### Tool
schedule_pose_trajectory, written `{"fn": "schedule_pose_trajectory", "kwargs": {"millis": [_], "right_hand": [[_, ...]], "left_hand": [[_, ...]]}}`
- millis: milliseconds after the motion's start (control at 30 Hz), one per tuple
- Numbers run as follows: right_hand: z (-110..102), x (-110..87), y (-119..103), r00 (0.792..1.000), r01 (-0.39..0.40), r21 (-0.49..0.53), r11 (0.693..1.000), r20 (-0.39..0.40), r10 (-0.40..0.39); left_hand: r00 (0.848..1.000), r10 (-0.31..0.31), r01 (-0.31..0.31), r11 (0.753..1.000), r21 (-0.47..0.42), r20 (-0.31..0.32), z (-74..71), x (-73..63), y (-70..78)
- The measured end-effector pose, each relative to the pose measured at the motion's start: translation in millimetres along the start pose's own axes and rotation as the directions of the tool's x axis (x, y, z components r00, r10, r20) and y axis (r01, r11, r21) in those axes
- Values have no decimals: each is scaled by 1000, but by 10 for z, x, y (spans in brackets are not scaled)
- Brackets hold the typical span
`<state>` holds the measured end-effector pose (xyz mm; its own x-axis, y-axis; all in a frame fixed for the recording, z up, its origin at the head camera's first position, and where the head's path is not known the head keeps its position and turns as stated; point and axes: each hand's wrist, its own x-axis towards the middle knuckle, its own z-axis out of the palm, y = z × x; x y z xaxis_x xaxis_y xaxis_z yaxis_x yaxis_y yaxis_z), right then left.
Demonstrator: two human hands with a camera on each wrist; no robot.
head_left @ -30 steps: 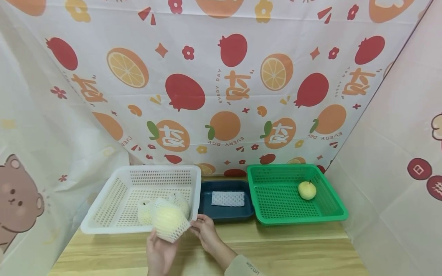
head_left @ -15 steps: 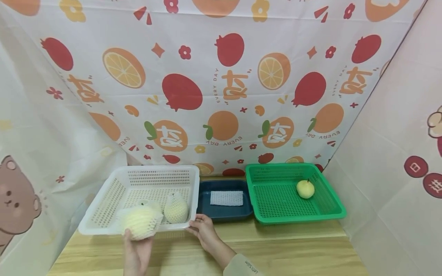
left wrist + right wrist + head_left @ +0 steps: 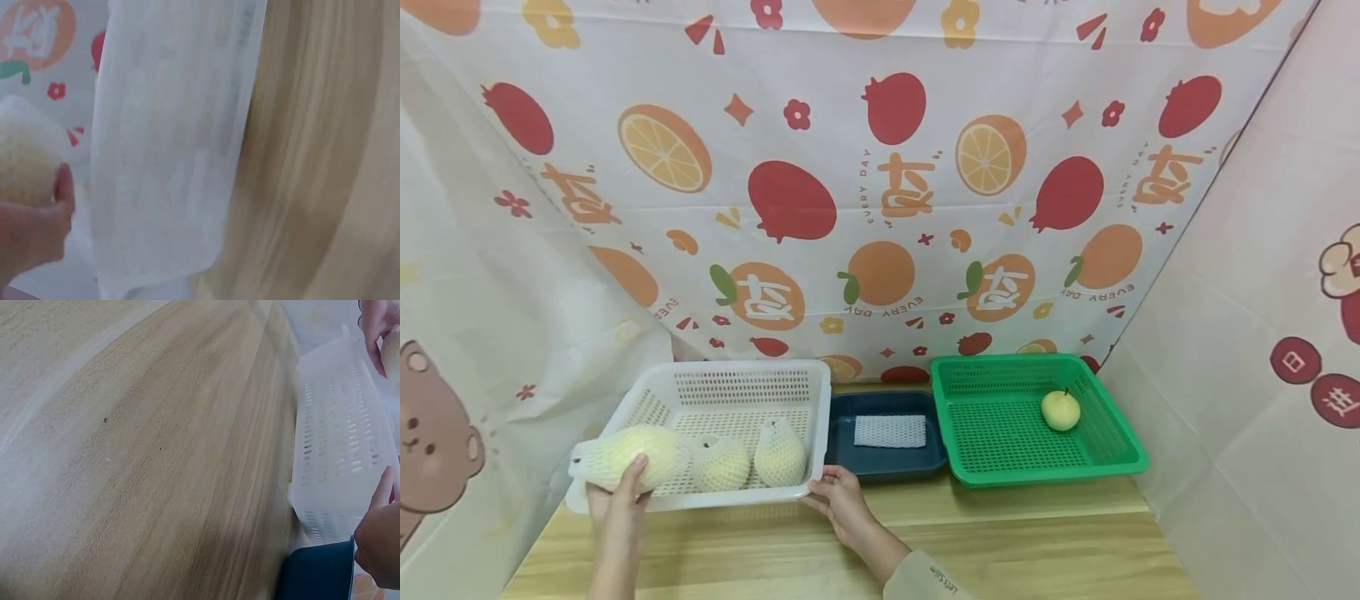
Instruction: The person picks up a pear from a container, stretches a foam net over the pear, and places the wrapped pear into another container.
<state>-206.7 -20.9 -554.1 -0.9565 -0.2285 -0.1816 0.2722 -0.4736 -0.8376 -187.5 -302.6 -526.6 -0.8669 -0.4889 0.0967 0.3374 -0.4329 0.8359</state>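
Observation:
Above the front left corner of the white basket [image 3: 741, 498], my left hand [image 3: 617, 510] grips a pale yellow pear [image 3: 643, 454] sleeved in white foam netting. The netting's loose end sticks out to the left. Two more netted pears [image 3: 722, 465] sit inside the basket, towards its right side. My right hand [image 3: 847, 510] pinches the basket's front right corner, thumb and fingers on the rim. In the left wrist view the netted pear [image 3: 25, 159] shows above my left hand [image 3: 31, 237]. The right wrist view shows my right hand [image 3: 380, 540] at the basket's end.
A dark blue tray [image 3: 842, 464] with a flat white foam net [image 3: 891, 432] stands right of the white basket. Beyond it is a green basket [image 3: 1045, 477] holding one bare yellow pear [image 3: 1061, 411]. All rest on a wooden table [image 3: 1000, 550] before a fruit-print curtain [image 3: 820, 108].
My left hand has carried the netted pear leftwards, from the basket's front right to its left corner, uncovering the two pears inside. My right hand stays on the corner.

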Motion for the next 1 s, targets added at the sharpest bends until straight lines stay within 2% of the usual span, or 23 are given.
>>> {"fn": "schedule_pose_trajectory", "kwargs": {"millis": [33,67,100,133,200,233,300,367,433,500,567,667,767,867,1000], "right_hand": [[0,1,-2,1000,-2,2,1000,-2,2],[0,1,-5,1000,-4,1,1000,-5,4],[0,1,-8,1000,-5,1,1000,-8,5],[0,-1,-12,1000,-8,-2,1000,-10,8],[-1,2,-17,1000,-10,-3,1000,-12,10],[-1,4,-19,1000,-13,1,1000,-13,13],[-5,8,-17,1000,-15,0,1000,-9,15],[-8,10,-14,1000,-15,1,1000,-6,15],[-4,4,-15,1000,-17,0,1000,-10,17],[2,-7,-17,1000,-20,-3,1000,-11,20],[6,-16,-16,1000,-21,-5,1000,-13,21],[4,-20,-16,1000,-19,-9,1000,-12,19],[-1,-14,-16,1000,-14,-7,1000,-9,14],[-1,-8,-15,1000,-6,-8,1000,-3,6],[1,-6,-6,1000,-6,-3,1000,-1,6]], "left_hand": [[998,-8,16,993,119,-67,9,49,44],[992,-17,46,969,241,-124,28,88,90],[982,-43,114,914,390,-185,86,93,165],[969,-72,188,832,521,-235,140,98,230],[958,-88,256,690,677,-272,179,124,272],[959,-88,265,610,747,-268,195,130,278],[968,-65,244,458,854,-242,197,156,243],[978,-23,202,334,921,-206,190,196,189],[984,6,169,244,955,-176,182,232,139],[987,17,153,189,970,-159,169,271,97],[992,6,121,150,981,-123,155,307,71],[996,-62,67,76,995,-62,143,380,47],[989,-145,-7,13,1000,9,138,469,51],[978,-200,-63,-12,998,59,116,552,56],[955,-289,-80,-10,997,73,67,618,56]]}}
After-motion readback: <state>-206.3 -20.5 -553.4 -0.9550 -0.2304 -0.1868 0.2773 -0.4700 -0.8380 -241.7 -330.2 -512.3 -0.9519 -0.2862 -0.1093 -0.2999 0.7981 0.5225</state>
